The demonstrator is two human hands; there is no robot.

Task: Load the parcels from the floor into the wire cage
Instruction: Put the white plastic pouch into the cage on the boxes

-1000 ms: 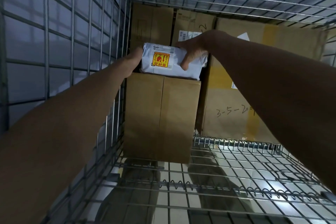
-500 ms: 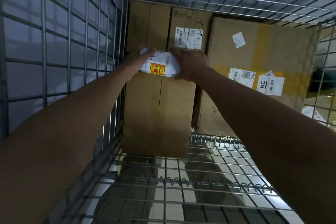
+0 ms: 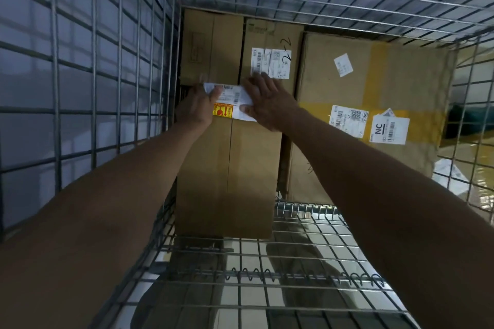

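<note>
Inside the wire cage [image 3: 112, 93], both hands hold a white parcel [image 3: 235, 100] atop a brown box [image 3: 230, 168]: left hand [image 3: 196, 105] grips its left end, right hand [image 3: 267, 100] lies flat on it. The parcel carries barcodes and a red-yellow sticker [image 3: 222, 110]. A big box [image 3: 374, 93] reads "NC". Grey floor shows through the mesh bottom [image 3: 294, 262].

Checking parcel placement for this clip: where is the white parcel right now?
In the head view, the white parcel sits atop the front cardboard box by the cage's left wall, between the left hand and right hand.
</note>
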